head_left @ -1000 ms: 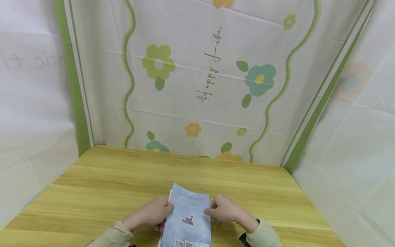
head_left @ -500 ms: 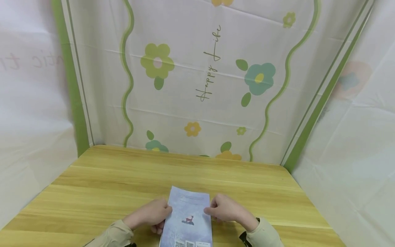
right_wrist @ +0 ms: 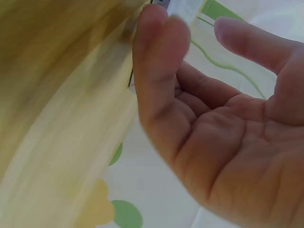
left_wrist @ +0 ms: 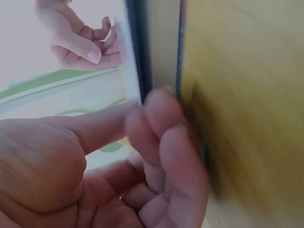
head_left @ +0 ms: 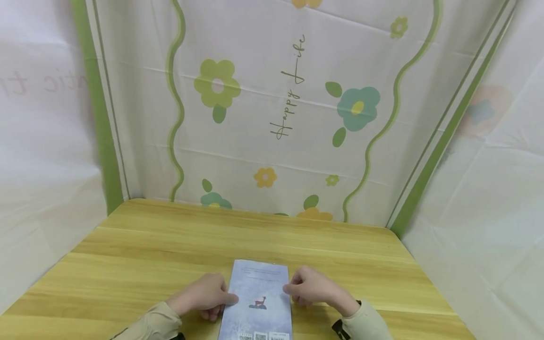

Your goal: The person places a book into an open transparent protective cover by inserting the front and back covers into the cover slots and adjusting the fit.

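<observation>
A pale blue book (head_left: pixel 257 288), printed with a small red deer and with code blocks at its near end, lies flat on the wooden table in front of me. My left hand (head_left: pixel 206 296) grips its left side: the thumb lies on the cover, and the curled fingers sit against the page edge (left_wrist: pixel 164 42) in the left wrist view. At the book's right edge is my right hand (head_left: pixel 312 289), loosely bent. The right wrist view has its fingertips (right_wrist: pixel 173 40) beside the book's edge and its thumb held apart from them.
The wooden table (head_left: pixel 170 241) extends past the book toward a white curtain (head_left: pixel 255 141) with flowers and green wavy lines. White sheets (head_left: pixel 488 226) hang along the left and right sides.
The cover's raised far-left corner has come down, and the book now lies flat and even. My left thumb has slid nearer to me on the cover; the right hand has barely moved.
</observation>
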Motion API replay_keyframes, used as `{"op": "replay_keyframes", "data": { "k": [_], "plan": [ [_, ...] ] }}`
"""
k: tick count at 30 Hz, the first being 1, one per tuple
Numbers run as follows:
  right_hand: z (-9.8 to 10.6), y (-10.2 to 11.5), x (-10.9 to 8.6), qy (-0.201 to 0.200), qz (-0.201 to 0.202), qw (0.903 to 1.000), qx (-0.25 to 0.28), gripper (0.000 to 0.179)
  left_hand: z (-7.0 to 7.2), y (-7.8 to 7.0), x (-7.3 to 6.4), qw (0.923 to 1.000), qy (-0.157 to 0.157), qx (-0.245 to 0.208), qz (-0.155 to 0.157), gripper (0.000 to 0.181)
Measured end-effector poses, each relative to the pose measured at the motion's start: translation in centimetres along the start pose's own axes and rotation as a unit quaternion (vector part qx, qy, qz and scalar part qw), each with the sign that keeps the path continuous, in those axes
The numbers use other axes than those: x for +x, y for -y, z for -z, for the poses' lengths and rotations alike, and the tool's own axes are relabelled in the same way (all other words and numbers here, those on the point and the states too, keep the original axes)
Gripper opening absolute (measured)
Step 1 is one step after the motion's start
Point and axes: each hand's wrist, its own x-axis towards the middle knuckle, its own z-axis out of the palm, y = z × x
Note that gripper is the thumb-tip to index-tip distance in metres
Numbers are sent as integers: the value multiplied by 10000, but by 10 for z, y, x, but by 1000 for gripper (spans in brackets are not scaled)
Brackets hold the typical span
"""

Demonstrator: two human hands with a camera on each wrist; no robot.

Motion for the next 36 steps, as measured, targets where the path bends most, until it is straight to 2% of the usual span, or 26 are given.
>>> {"op": "replay_keyframes", "data": {
  "k": [2,4,6,8,10,12,15,18,21,23,24,26,36],
  "plan": [
    [2,-4,-2,81,-51,9987,510,33,2,0,0,9998,-19,-205,-59,41],
    [5,-9,-4,117,-70,9945,1042,33,6,0,1,9983,7,-585,13,43],
    [9,-13,-6,222,-150,9849,1710,39,10,0,1,9953,-20,-950,176,36],
    [14,-18,-8,278,-200,9726,2299,50,14,-1,3,9889,-30,-1417,435,37],
    [19,-22,-11,483,-280,9536,2960,66,17,-2,4,9804,-36,-1877,593,55],
    [24,-26,-13,704,-352,9319,3540,78,19,-3,5,9665,44,-2472,687,70],
    [29,-30,-14,1087,-386,8947,4315,85,20,-3,6,9404,199,-3306,767,80],
    [33,-34,-15,1385,-416,8569,4948,85,21,-3,6,9192,191,-3835,875,78],
    [36,-36,-14,1572,-437,8254,5405,86,22,-1,4,9093,88,-4053,942,66],
    [36,-36,-12,1670,-454,8104,5597,87,23,0,4,9069,76,-4118,890,59],
    [37,-37,-11,1708,-458,8048,5666,86,23,0,4,9052,95,-4155,887,55],
    [37,-37,-10,1758,-477,7982,5742,84,25,0,4,9065,127,-4138,824,56],
    [34,-38,-7,1777,-468,7936,5800,79,27,-4,2,9091,189,-4073,854,56]
  ]
}}
